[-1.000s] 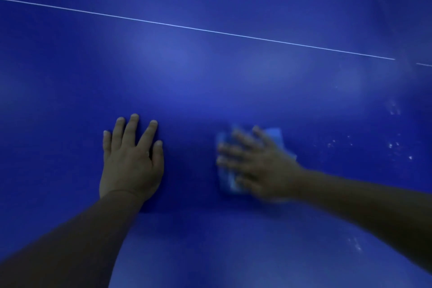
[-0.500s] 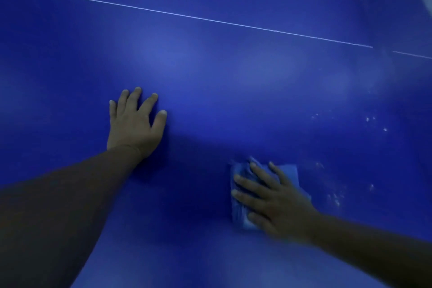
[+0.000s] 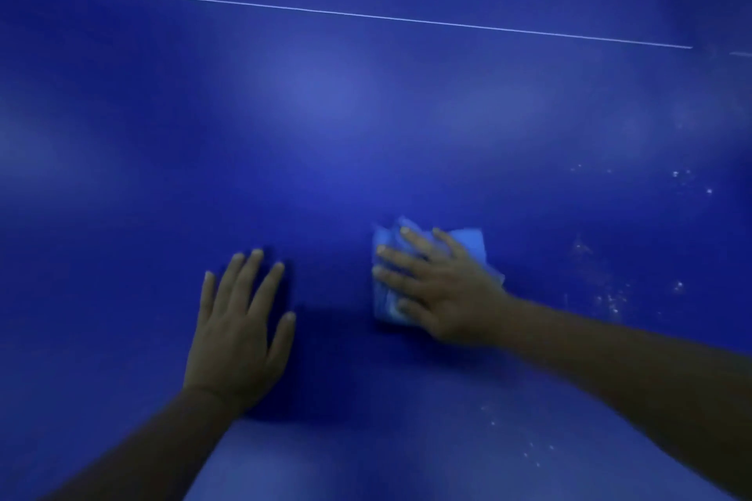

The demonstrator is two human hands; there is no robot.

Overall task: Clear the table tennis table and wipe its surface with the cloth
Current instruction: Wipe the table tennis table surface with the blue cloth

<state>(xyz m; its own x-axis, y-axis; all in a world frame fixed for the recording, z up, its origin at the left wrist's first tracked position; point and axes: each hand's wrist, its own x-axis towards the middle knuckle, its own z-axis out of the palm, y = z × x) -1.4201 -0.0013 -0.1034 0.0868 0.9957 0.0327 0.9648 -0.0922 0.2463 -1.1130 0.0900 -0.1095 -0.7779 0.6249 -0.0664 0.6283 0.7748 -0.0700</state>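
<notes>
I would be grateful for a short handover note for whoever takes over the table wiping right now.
Left hand: flat on the table tennis table, fingers straight, holding nothing.
Right hand: fingers spread straight, pressing the folded blue cloth onto the surface, right of the left hand.
Done: no loose items show on the visible part of the table; wiping is under way.
Left: white specks lie to the right of the cloth, with more nearer the front edge. Wipe those next, I suggest. The rest of the table is out of view.
</notes>
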